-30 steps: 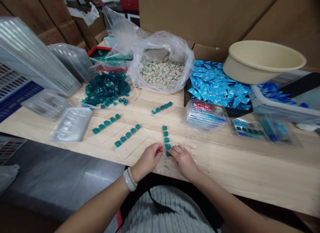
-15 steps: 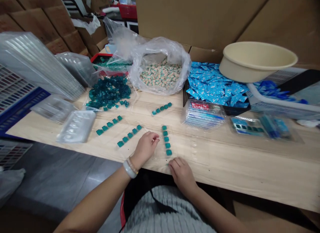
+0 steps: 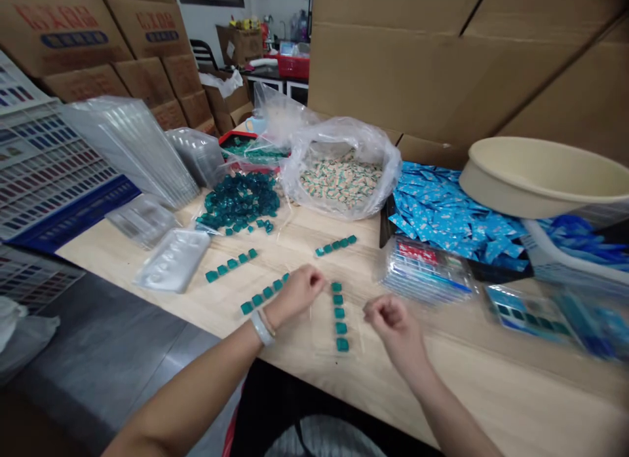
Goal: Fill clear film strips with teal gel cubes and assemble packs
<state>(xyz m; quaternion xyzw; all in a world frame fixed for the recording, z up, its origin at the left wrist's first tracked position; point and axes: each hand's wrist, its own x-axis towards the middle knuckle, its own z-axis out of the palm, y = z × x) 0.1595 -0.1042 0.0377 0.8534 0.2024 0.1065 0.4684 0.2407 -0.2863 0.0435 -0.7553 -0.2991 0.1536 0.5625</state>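
Note:
In front of me a vertical row of teal square pieces [image 3: 341,327] lies in a clear plastic tray [image 3: 322,352]. My left hand [image 3: 301,292], with a pale band on its wrist, is beside the upper left of that row. Its thumb and fingers are closed in a pinch, and whatever they hold is hidden. To the right of the row hovers my right hand [image 3: 393,323], its fingers curled together. Motion blur hides what is between them. Behind my left forearm another row of teal pieces [image 3: 257,299] runs at a slant, partly covered by the left hand.
Farther off are more rows [image 3: 230,265], a heap of teal pieces [image 3: 240,198] and a plastic bag [image 3: 390,182] of small beige-and-green pieces. Blue packets [image 3: 452,211], stacked clear packs [image 3: 425,274] and a cream basin [image 3: 545,182] occupy the right. Clear trays [image 3: 171,260] stand left.
My right hand has lifted from the table's front edge and moved forward to the right of the vertical row. My left hand stays beside the row. The camera view has tilted upward.

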